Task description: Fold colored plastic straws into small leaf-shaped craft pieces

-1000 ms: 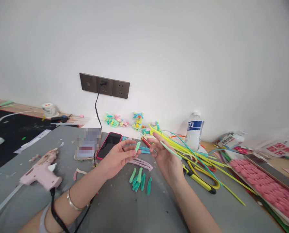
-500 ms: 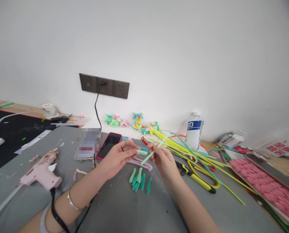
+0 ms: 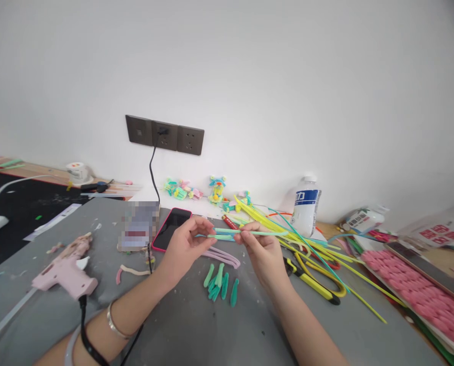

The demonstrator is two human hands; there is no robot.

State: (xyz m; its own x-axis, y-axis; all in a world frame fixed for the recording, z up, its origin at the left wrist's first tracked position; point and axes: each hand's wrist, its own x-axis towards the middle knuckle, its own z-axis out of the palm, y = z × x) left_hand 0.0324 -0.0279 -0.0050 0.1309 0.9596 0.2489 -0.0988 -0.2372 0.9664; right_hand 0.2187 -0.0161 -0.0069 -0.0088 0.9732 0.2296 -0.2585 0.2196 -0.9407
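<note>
Between the fingers of my left hand (image 3: pixel 189 244) is pinched a short light green pipe cleaner piece (image 3: pixel 222 237), its end pointing right. My right hand (image 3: pixel 260 249) grips a longer light green pipe cleaner (image 3: pixel 274 233), held nearly level. Its left end reaches above the short piece, close to my left fingertips; whether the two touch is unclear. Below the hands, several folded green and teal pipe cleaner pieces (image 3: pixel 215 290) lie on the grey mat (image 3: pixel 196 335). Lilac pipe cleaners (image 3: pixel 227 258) rest just behind them, partly covered by my left hand.
A pink glue gun (image 3: pixel 69 272) lies left, its black cord passing my left forearm. Yellow-black scissors (image 3: pixel 314 284) and long yellow pipe cleaners (image 3: pixel 257 216) are at right. Behind stand a phone (image 3: pixel 173 229), small pipe cleaner figures (image 3: pixel 217 190) and a white bottle (image 3: pixel 305 208).
The longer light green pipe cleaner has swung from a steep slant to nearly level, its left end rising to meet the height of the short piece. Both hands stay about where they were.
</note>
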